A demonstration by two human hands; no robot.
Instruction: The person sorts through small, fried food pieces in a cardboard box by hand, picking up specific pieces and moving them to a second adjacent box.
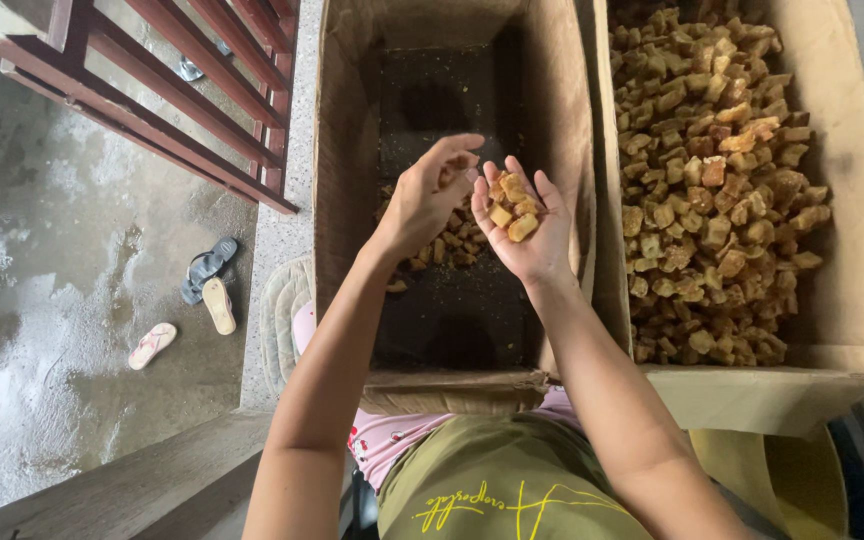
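My right hand (pixel 532 240) is held palm up over the left cardboard box (pixel 344 200) and cups a few yellow-brown chunks (pixel 512 208). My left hand (pixel 430 192) hovers just left of it, fingers curled and pinched toward the chunks in that palm; whether it holds a piece I cannot tell. Below the hands, a small heap of the same chunks (pixel 452 240) lies on the dark bottom of the left box. The right cardboard box (pixel 852 250) is filled with several hundred such chunks (pixel 717 180).
The boxes stand side by side before my lap. To the left lies a wet concrete floor with sandals (pixel 210 285) and a single pink slipper (pixel 152 345). A dark red wooden railing (pixel 182 90) runs across the upper left.
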